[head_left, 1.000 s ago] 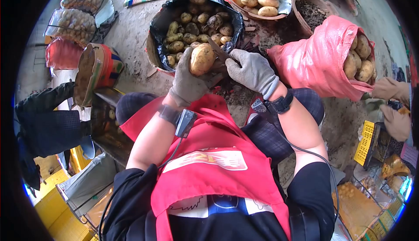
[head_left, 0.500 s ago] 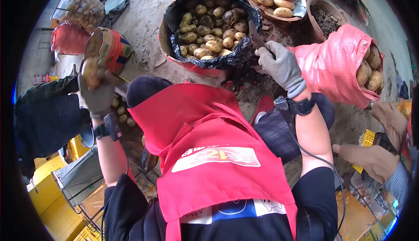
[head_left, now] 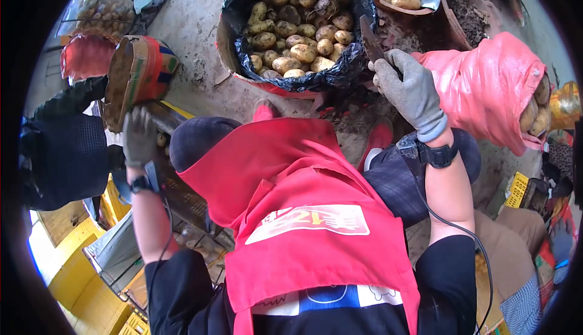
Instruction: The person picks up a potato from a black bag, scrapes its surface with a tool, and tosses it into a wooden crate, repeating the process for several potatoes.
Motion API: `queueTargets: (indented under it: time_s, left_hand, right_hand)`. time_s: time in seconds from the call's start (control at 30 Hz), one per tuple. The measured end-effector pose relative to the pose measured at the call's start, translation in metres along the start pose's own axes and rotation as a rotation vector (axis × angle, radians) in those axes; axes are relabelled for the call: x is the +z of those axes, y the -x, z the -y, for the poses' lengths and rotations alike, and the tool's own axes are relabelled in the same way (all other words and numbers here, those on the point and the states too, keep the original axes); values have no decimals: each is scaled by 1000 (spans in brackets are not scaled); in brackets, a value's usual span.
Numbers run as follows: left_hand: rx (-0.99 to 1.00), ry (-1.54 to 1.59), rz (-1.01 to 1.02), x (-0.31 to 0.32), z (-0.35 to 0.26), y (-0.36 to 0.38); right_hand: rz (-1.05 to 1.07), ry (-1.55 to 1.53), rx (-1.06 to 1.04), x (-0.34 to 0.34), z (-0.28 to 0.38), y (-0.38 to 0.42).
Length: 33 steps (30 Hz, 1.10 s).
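Nearest, the left hand (head_left: 139, 136), gloved, hangs half-curled and holding nothing, just beside the tilted red container (head_left: 138, 79) at the person's left; small potatoes (head_left: 161, 141) lie just under it. Farther out, the right hand (head_left: 412, 92) is clenched round the handle of a knife (head_left: 369, 34), blade pointing away over the rim of the black-lined basket (head_left: 291, 31) of potatoes on the ground. With the blade up and bare beside the pink sack (head_left: 486, 89), a careless swing could slit it.
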State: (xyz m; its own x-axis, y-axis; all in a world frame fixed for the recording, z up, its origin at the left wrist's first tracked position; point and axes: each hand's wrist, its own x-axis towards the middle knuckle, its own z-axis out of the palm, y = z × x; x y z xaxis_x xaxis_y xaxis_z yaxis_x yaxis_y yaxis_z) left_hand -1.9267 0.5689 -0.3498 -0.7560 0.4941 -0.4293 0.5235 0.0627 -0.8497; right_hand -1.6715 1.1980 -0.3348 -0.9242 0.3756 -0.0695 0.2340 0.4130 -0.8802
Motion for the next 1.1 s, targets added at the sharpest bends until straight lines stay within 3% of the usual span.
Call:
queueTargets:
  time_s: [0.03,0.07,0.1,0.13,0.17,0.2,0.27,0.33,0.4,0.43,0.47,0.53,0.57,0.63,0.67,0.73,0.77,0.8,0.87,0.93,1.0,1.07,1.1]
  left_hand:
    - [-98,251,-187,-45,31,-34]
    - [-125,779,-355,-77,52,-65]
    - [-81,1503,-364,-110,63,-97]
    - [-14,2030,-238,-142,68,-128]
    - [56,2233,-90,-174,62,-154]
    - [141,2214,22,-201,53,-178]
    - [258,1954,34,-235,2,-229]
    - [374,1327,-145,-276,-25,-238]
    - [336,958,-182,-281,-53,-240]
    - [393,896,2,-281,-54,-246]
    - [406,895,10,-277,-51,-248]
    - [489,899,276,-273,-29,-235]
    - [498,890,288,-262,-19,-229]
    - [639,862,101,-242,2,-219]
    - [643,856,113,-241,12,-214]
    - [638,916,359,-249,33,-209]
    - [596,983,223,-239,33,-210]
    - [600,979,221,-241,29,-217]
    - [476,1179,3,-256,16,-239]
    - [631,1227,-100,-277,-15,-267]
    - [811,1169,95,-294,-51,-283]
    - [934,821,344,-322,-75,-283]
    - [934,814,309,-314,-88,-283]
  right_hand:
    - [-5,46,-42,1,2,-2]
    - [-12,92,-82,3,2,-5]
    - [-24,116,-121,5,-1,-8]
    - [-25,113,-104,7,-2,-11]
    - [-21,117,-96,8,-3,-14]
    - [-16,122,-88,8,-4,-19]
    - [-10,126,-65,9,-6,-27]
    - [1,130,-42,8,-7,-36]
    - [-21,163,-82,9,-5,-43]
    - [-14,159,-68,9,-6,-47]
    - [-29,206,-131,10,-7,-51]
    - [-41,244,-184,11,-7,-56]
    - [-42,193,-142,12,-5,-57]
    - [-56,182,-149,14,-6,-63]
    - [-53,171,-142,15,-6,-65]
    - [-57,190,-162,14,-7,-68]
    - [-60,187,-159,14,-7,-69]
    - [-62,191,-132,14,-7,-70]
    - [-71,204,-101,13,-7,-73]
    - [-112,202,-117,13,-8,-75]
    - [-112,224,-125,11,-7,-77]
    - [-124,225,-148,9,-9,-78]
    - [-132,226,-160,6,-8,-78]
